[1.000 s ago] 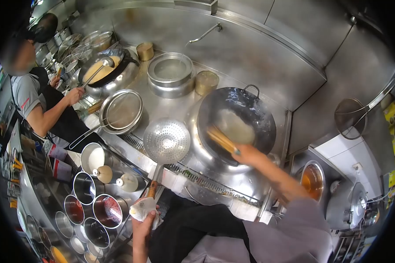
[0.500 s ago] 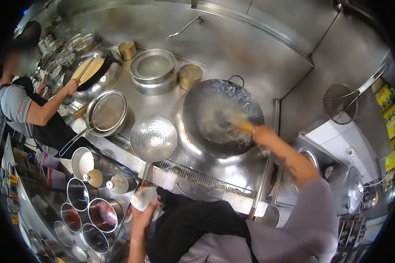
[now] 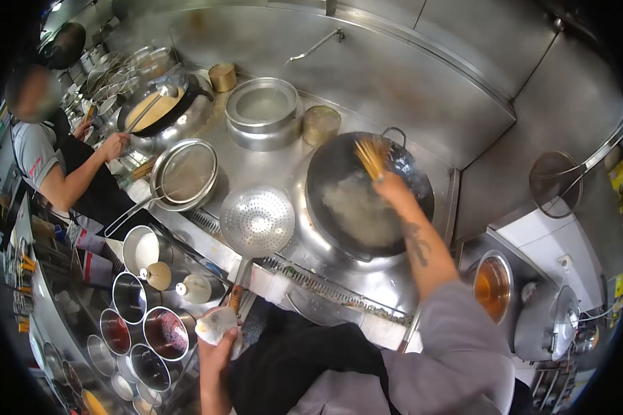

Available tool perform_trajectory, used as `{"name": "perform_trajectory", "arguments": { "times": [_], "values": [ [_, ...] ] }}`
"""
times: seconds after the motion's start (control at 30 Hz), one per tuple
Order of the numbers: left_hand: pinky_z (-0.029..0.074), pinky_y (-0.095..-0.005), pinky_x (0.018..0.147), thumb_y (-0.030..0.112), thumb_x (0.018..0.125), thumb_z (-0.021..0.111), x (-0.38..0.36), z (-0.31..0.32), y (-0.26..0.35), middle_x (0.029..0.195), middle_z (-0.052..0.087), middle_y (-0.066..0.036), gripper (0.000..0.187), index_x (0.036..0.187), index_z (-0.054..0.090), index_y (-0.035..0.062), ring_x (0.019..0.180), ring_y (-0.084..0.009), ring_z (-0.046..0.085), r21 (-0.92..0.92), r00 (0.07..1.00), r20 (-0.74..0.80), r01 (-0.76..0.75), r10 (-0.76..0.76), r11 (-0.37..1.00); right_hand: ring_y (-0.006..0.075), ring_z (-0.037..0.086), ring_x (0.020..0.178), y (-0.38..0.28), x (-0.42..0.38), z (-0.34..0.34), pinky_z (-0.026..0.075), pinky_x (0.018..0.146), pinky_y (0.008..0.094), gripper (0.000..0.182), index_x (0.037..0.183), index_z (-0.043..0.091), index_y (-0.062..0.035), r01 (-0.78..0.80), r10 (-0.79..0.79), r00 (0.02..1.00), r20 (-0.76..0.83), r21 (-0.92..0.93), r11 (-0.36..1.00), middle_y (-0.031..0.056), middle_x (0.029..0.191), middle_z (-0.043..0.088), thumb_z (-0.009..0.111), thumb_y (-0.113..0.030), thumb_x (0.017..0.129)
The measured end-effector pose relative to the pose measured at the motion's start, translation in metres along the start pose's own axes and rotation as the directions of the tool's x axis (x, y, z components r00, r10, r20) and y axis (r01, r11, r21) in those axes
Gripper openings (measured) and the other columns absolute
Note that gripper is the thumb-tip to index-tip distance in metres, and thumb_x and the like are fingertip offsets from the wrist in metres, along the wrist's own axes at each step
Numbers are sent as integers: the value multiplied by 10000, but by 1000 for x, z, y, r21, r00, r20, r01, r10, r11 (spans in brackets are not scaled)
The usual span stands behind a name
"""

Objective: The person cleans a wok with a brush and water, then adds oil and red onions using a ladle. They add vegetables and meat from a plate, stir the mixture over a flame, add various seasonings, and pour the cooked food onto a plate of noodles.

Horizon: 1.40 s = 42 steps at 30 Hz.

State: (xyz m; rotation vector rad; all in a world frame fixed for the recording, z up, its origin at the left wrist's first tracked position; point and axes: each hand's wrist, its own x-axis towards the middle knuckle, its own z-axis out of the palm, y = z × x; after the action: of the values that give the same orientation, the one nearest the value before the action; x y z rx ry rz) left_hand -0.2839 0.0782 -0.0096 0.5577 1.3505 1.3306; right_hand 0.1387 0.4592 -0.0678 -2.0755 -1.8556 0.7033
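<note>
My right hand (image 3: 392,188) is closed around a bamboo wok brush (image 3: 372,156), its bristles at the far inner side of a black wok (image 3: 318,190). Cloudy water (image 3: 360,211) lies in the bottom of the wok. Low at the front, my left hand (image 3: 217,356) grips a folded white cloth (image 3: 216,324). Just beyond the cloth is the wooden handle (image 3: 236,297) of a large perforated strainer (image 3: 257,220), which rests on the steel stove top left of the wok.
A pot of water (image 3: 263,114) and a tin can (image 3: 322,124) stand behind. To the left are a mesh sieve (image 3: 190,171) and several seasoning containers (image 3: 166,333). A co-worker (image 3: 69,162) works at another wok (image 3: 160,114). At right sits a bowl of orange liquid (image 3: 492,285).
The brush has moved from the middle of the wok to its far side, and the stirred water has settled somewhat. My view has shifted slightly. The left hand still holds the cloth.
</note>
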Motion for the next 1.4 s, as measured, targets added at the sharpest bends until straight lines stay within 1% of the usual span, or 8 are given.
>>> {"name": "perform_trajectory", "arguments": {
  "times": [0.2, 0.33, 0.43, 0.5, 0.67, 1.17, 1.23, 1.4],
  "values": [
    [541, -312, 714, 71, 782, 710, 6, 15, 5, 971, 640, -145, 563, 1271, 437, 13, 798, -201, 648, -26, 986, 126, 111, -107, 994, 363, 674, 873, -15, -125, 27, 529, 782, 456, 424, 1122, 627, -102, 352, -314, 917, 246, -128, 927, 216, 904, 684, 650, -334, 769],
    [546, -327, 691, 102, 775, 714, 18, 9, 1, 967, 635, -152, 577, 1275, 436, 29, 804, -213, 646, 19, 982, 180, 61, -64, 998, 363, 682, 850, 3, -117, -50, 546, 778, 429, 339, 1007, 695, -76, 249, -4, 877, 481, -446, 860, 204, 927, 693, 652, -285, 743],
    [547, -330, 690, 104, 776, 714, 22, 34, 17, 972, 632, -153, 566, 1267, 444, 30, 813, -216, 645, 9, 964, 259, 54, -55, 998, 367, 684, 848, 32, -68, -27, 550, 774, 425, 296, 930, 709, -27, 121, 54, 961, 270, -591, 797, 214, 927, 692, 644, -247, 743],
    [546, -328, 730, 76, 785, 715, 17, 43, 24, 981, 635, -147, 534, 1247, 455, 14, 836, -211, 646, -13, 940, 322, 124, -113, 992, 371, 677, 889, 36, -63, 1, 544, 795, 432, 306, 947, 696, -4, -41, 59, 998, 26, -446, 894, 227, 935, 688, 632, -235, 758],
    [544, -337, 745, 73, 782, 712, 15, 30, 13, 980, 636, -146, 550, 1258, 443, 16, 841, -213, 647, -57, 945, 316, 105, -81, 993, 379, 650, 974, 59, -138, -36, 515, 869, 451, 390, 1128, 625, -30, 90, -7, 981, 194, -421, 903, 227, 1024, 670, 583, -248, 807],
    [545, -347, 757, 80, 767, 727, -12, -2, 1, 1009, 630, -172, 595, 1276, 423, 28, 863, -234, 647, -146, 981, 176, 106, -80, 984, 355, 687, 815, 57, -8, 1, 547, 749, 454, 373, 1125, 627, -74, 74, -130, 977, -167, -302, 951, 212, 915, 687, 638, -266, 805],
    [546, -347, 747, 75, 766, 724, -14, -2, 0, 1004, 629, -172, 581, 1263, 426, 29, 838, -238, 648, -167, 979, 191, 101, -68, 981, 287, 683, 643, -14, -15, 9, 559, 610, 403, 335, 1074, 629, -46, -27, 30, 999, -26, 121, 992, 168, 811, 688, 651, -237, 800],
    [545, -345, 738, 51, 773, 704, -8, 5, -1, 1000, 633, -168, 576, 1277, 425, 36, 831, -229, 651, -101, 955, 258, 175, -144, 979, 379, 665, 814, -42, -112, 24, 514, 761, 451, 370, 1061, 622, -57, 187, -155, 942, 297, -80, 979, 229, 875, 673, 631, -308, 788]
  ]
}}
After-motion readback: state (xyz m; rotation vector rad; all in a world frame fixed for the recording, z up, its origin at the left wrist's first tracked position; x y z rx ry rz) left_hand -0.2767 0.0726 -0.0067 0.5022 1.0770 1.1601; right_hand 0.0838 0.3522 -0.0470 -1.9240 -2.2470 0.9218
